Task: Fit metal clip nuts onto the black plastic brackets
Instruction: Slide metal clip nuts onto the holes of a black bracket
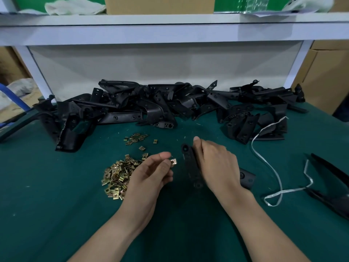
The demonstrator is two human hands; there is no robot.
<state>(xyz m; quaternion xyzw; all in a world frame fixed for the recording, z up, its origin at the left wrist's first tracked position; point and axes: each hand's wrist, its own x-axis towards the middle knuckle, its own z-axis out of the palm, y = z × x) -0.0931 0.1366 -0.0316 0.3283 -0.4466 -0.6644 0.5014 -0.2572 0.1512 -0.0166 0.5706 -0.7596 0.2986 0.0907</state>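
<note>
Green mat (47, 205) — left hand (151, 173) pinches clip nut (174, 162), beside bracket (190, 167).

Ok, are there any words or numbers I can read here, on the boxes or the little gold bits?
No, none can be read.
The cardboard box and green boards show no letters.
The clip nuts and black brackets are too small or dark to show any stamp.

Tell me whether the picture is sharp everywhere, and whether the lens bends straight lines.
Head view: the bracket in the right hand is blurred, while the clip nut pinched by the left hand looks fairly sharp. Head view: the white shelf edge bows, a wide-angle distortion. Head view: the black bracket pile loses detail in the dark.
</note>
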